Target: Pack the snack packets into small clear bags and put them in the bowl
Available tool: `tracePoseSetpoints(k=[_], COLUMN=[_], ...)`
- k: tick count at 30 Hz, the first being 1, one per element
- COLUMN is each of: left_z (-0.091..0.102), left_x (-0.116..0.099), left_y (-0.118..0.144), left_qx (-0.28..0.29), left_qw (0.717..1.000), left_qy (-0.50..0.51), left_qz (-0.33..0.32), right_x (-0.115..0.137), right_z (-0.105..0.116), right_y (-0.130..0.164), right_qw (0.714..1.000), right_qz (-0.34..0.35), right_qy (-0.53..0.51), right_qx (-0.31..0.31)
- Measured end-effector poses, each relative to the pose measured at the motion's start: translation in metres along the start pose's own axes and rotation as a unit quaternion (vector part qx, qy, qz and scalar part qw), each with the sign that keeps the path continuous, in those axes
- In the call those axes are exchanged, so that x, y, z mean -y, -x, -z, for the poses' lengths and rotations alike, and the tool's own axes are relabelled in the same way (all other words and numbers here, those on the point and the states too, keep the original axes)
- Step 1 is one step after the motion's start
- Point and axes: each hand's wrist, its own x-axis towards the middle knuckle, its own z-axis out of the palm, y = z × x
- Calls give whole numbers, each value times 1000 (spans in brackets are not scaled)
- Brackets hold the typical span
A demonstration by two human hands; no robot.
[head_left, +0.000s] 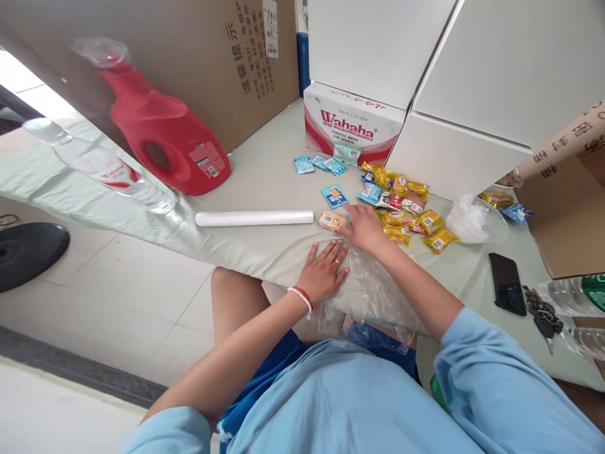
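My left hand (324, 271) lies flat on the table's front edge with its fingers spread, a ring on one finger. It holds nothing. My right hand (363, 228) has its fingers and thumb at the right end of a small tan snack packet (331, 221), which rests on the tablecloth. Just behind that packet lies a blue sachet (334, 196). A pile of small yellow, red and blue snack packets (399, 200) is beyond and to the right of my right hand. Crumpled clear plastic (373, 284) spreads under my right forearm and down over my lap.
A white roll (255, 218) lies left of my hands. Further left are a red jug (165, 129) and a water bottle (108, 167). Behind stand a Wahaha carton (352, 123) and more blue sachets (303, 164). A phone (507, 284) and keys (543, 315) lie right.
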Motion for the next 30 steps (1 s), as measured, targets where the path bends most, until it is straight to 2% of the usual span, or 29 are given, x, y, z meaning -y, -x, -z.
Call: tracePoseSetpoints(k=[3, 4, 6, 8, 10, 13, 16, 18, 21, 25, 27, 30], left_z=[0, 0, 1, 1, 2, 3, 5, 7, 16, 30, 31, 26], left_x=[0, 0, 0, 1, 3, 14, 35, 48, 54, 41, 36, 40], left_y=[1, 1, 2, 1, -1, -8, -18, -23, -27, -20, -12, 4], left_qx=[8, 9, 4, -5, -10, -7, -2, 5, 12, -22, -23, -5], left_qw=[1000, 1000, 1000, 1000, 1000, 1000, 1000, 999, 999, 999, 999, 1000], left_qy=[0, 0, 1, 4, 11, 23, 25, 22, 12, 3, 7, 3], left_qz=[7, 8, 7, 6, 9, 7, -14, -34, -41, -40, -49, -14], right_x=[25, 28, 28, 20, 8, -13, -39, -54, -67, -55, -42, -23], right_z=[-16, -16, -6, 10, 23, 22, 1, -12, -16, -1, 2, -6], right_y=[-29, -31, -23, 3, 43, 110, 159, 172, 167, 143, 134, 128], right_qw=[998, 997, 999, 997, 983, 964, 970, 972, 969, 967, 974, 985], right_qz=[0, 3, 5, 0, -7, -23, -57, -84, -104, -73, -24, 43], right_qy=[37, 45, 37, -23, -126, -238, -221, -198, -184, -179, -176, -153], right_qx=[59, 57, 8, -74, -131, -113, -79, -90, -126, -165, -143, -66])
